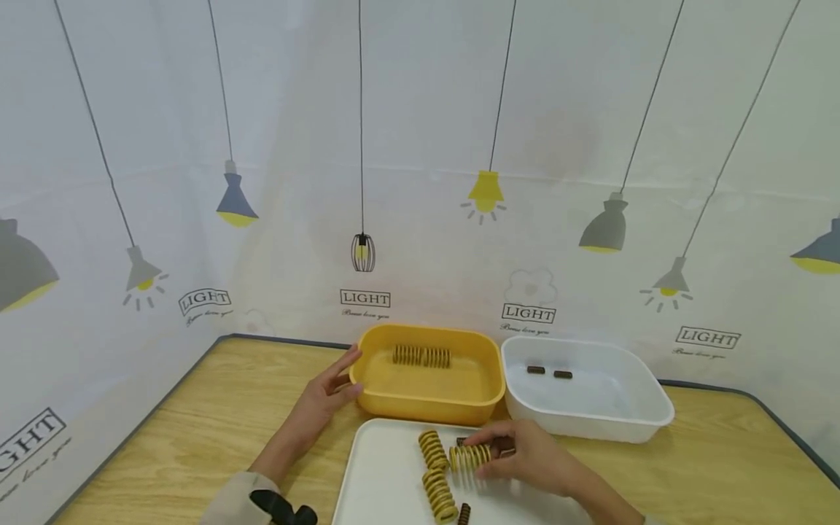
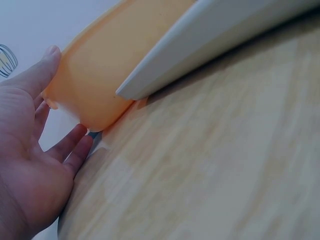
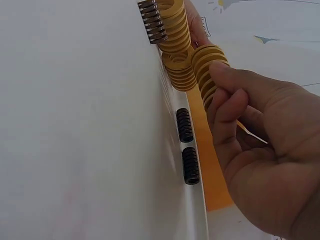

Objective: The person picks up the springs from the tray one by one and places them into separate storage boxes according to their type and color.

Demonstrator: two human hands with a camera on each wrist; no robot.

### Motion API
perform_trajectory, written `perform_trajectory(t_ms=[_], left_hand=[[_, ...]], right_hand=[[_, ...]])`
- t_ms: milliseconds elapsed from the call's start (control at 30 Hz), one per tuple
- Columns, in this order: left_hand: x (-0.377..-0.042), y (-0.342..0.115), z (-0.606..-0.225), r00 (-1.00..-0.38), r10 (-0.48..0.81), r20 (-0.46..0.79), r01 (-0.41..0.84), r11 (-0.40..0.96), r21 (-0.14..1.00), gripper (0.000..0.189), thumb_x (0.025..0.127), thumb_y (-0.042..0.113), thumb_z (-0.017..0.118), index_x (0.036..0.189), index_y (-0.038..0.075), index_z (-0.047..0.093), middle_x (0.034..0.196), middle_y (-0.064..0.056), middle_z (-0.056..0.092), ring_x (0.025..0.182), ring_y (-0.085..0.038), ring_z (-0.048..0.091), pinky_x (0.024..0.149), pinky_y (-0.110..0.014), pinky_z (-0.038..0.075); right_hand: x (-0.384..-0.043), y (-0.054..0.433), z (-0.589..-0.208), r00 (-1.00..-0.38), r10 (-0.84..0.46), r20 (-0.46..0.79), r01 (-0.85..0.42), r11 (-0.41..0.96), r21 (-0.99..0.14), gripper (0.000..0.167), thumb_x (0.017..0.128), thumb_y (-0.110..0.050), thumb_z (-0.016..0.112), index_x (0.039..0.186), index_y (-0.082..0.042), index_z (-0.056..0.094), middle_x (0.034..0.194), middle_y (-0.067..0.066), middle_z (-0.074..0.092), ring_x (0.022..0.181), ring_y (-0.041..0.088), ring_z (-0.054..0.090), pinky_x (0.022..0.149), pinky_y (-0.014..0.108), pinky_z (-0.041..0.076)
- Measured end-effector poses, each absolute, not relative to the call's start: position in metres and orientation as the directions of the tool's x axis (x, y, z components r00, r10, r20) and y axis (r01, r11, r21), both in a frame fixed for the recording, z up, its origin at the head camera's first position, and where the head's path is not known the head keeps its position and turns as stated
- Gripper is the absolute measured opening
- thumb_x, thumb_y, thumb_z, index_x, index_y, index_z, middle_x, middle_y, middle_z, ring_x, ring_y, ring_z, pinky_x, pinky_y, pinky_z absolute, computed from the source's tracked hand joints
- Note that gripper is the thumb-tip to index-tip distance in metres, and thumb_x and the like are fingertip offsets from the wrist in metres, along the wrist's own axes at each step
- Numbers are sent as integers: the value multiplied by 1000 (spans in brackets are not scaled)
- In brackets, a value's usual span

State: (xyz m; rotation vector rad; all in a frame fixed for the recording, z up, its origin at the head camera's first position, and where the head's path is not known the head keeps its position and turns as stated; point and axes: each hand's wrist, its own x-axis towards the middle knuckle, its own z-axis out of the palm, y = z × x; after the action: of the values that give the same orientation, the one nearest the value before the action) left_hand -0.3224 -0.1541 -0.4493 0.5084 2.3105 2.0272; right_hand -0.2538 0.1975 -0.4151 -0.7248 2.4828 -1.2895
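My right hand (image 1: pixel 534 456) pinches a yellow coil spring (image 1: pixel 469 456) between thumb and fingers, just above the white tray (image 1: pixel 383 467). In the right wrist view the same spring (image 3: pixel 204 67) is tilted in the fingertips. Two more yellow springs, one farther back (image 1: pixel 432 449) and one nearer (image 1: pixel 439 496), lie on the tray left of it. A small dark spring (image 1: pixel 464 513) lies beside the nearer one; two others (image 3: pixel 184 125) lie near the tray's edge. My left hand (image 1: pixel 318 402) touches the left end of the yellow bin (image 1: pixel 426 408) with fingers spread.
Inside the yellow bin lie two yellow springs (image 1: pixel 422 356) end to end. A white bin (image 1: pixel 590 424) on its right holds two small dark springs (image 1: pixel 549 372). Both bins stand behind the tray on the wooden table (image 1: pixel 275 372), close to a lamp-printed backdrop (image 1: pixel 420 255).
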Motion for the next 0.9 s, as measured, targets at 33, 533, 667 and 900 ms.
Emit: perform_trajectory(t_ms=[33,533,667,900], left_hand=[[-323,-154,-449,-947,258,193,225,101,969,56,96,14,59,148,16,38,156,10,22,130,-31,39,106,-41,35],[-323,-155,-449,-948,255,189,221,105,970,56,96,13,58,148,17,38,155,10,23,129,-30,40,104,-36,38],[-323,-154,-449,-951,249,181,211,99,972,55,96,12,58,148,17,38,155,10,23,129,-31,40,105,-39,37],[-323,-154,-450,-951,250,179,210,99,973,56,97,15,58,148,19,38,155,11,23,131,-32,39,107,-42,34]], right_hand=[[-255,197,-413,-847,-532,5,-311,487,-816,31,76,-28,81,105,-20,73,87,-2,65,76,11,55,62,22,48],[-276,172,-378,-832,-552,62,-373,473,-799,30,79,-25,80,107,-19,72,80,-1,64,67,11,54,55,23,45],[-284,163,-375,-836,-546,47,-362,486,-795,30,79,-30,79,108,-25,71,86,-1,65,73,15,57,59,26,48],[-298,145,-375,-830,-551,79,-392,478,-786,32,80,-31,78,110,-23,71,89,-2,66,77,15,58,64,27,50]])
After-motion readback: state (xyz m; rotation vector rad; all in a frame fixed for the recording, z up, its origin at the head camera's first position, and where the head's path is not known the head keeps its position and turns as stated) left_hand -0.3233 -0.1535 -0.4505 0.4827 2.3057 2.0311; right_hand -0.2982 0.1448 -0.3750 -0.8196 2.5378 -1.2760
